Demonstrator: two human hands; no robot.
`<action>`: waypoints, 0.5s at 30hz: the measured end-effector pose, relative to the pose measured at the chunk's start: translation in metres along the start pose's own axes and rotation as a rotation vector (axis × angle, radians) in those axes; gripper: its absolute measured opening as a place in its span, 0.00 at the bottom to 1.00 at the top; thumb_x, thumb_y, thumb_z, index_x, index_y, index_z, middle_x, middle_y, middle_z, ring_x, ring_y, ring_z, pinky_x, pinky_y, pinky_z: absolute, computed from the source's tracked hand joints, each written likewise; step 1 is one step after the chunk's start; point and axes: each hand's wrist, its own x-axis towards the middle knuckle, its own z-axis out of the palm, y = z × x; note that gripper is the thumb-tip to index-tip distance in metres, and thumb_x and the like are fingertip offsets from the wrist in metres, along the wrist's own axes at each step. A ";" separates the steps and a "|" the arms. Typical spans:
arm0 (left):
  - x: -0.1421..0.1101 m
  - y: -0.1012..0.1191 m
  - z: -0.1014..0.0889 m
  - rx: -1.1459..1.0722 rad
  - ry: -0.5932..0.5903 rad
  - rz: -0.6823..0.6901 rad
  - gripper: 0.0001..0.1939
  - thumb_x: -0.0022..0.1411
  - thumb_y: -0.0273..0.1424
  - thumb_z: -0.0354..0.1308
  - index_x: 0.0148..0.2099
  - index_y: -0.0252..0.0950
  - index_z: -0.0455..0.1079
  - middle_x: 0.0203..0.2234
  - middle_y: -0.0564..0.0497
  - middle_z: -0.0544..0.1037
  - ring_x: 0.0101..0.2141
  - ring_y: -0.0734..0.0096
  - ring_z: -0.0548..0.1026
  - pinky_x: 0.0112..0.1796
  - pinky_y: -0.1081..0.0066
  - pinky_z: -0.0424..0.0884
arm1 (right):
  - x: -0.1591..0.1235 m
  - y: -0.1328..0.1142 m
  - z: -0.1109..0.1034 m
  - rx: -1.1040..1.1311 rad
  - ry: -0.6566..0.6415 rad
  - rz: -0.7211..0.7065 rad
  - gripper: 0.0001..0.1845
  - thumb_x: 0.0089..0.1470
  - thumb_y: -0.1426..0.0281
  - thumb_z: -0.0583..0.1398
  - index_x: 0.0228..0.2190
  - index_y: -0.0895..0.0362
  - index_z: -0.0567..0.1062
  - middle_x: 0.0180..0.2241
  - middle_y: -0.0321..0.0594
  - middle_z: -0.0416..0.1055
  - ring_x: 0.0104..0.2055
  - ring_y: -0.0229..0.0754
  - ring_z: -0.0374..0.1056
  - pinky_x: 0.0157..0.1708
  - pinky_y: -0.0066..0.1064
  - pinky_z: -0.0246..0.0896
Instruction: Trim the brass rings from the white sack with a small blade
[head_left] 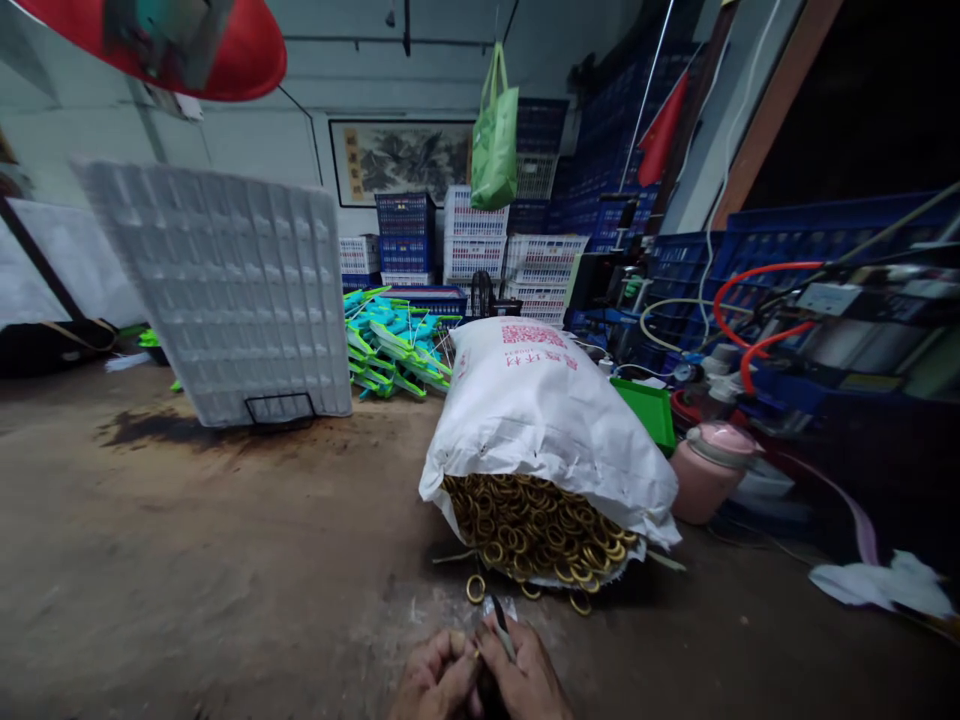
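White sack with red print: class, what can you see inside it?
Small round gold-coloured rings are heaped in the open mouth of the white sack; whatever lies deeper is covered and cannot be seen.

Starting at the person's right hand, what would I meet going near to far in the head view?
Right hand → loose gold-coloured rings → white printed sack → stacked white crates → framed landscape painting.

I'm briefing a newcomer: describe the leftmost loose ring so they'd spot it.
Find the white sack on the table, its open mouth full of golden rings. Just in front lie a few loose ones. The leftmost ring lies apart from these, its whole circle showing.
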 end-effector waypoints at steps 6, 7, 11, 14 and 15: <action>-0.001 0.006 0.000 0.015 0.024 -0.012 0.25 0.43 0.54 0.57 0.22 0.35 0.60 0.13 0.57 0.62 0.15 0.81 0.55 0.20 0.75 0.48 | 0.000 -0.001 0.001 -0.020 0.101 0.003 0.23 0.46 0.51 0.52 0.24 0.58 0.70 0.23 0.38 0.68 0.29 0.42 0.62 0.31 0.29 0.56; -0.002 0.007 0.000 0.013 0.025 -0.027 0.25 0.42 0.54 0.57 0.22 0.36 0.60 0.12 0.58 0.61 0.14 0.82 0.53 0.19 0.75 0.47 | 0.000 -0.004 0.001 -0.016 0.077 -0.013 0.23 0.47 0.51 0.51 0.23 0.58 0.70 0.22 0.38 0.66 0.28 0.41 0.61 0.30 0.29 0.56; -0.008 0.016 0.003 0.011 0.035 -0.003 0.25 0.44 0.54 0.56 0.23 0.35 0.60 0.13 0.58 0.62 0.13 0.84 0.50 0.16 0.75 0.42 | 0.000 -0.019 -0.001 0.014 0.041 -0.113 0.21 0.49 0.52 0.50 0.22 0.58 0.66 0.20 0.34 0.61 0.24 0.36 0.57 0.25 0.26 0.53; -0.013 0.022 0.004 0.002 0.047 0.025 0.22 0.47 0.50 0.57 0.25 0.34 0.61 0.14 0.58 0.64 0.13 0.85 0.51 0.16 0.76 0.43 | -0.001 -0.027 -0.002 0.004 0.031 -0.139 0.21 0.51 0.53 0.49 0.21 0.57 0.65 0.19 0.33 0.60 0.23 0.35 0.56 0.24 0.25 0.52; -0.015 0.023 0.004 -0.003 0.047 0.022 0.22 0.48 0.50 0.57 0.26 0.34 0.61 0.15 0.58 0.64 0.13 0.85 0.51 0.16 0.76 0.43 | -0.001 -0.029 -0.003 -0.005 0.034 -0.153 0.21 0.52 0.54 0.49 0.21 0.57 0.65 0.19 0.32 0.60 0.23 0.35 0.56 0.25 0.25 0.52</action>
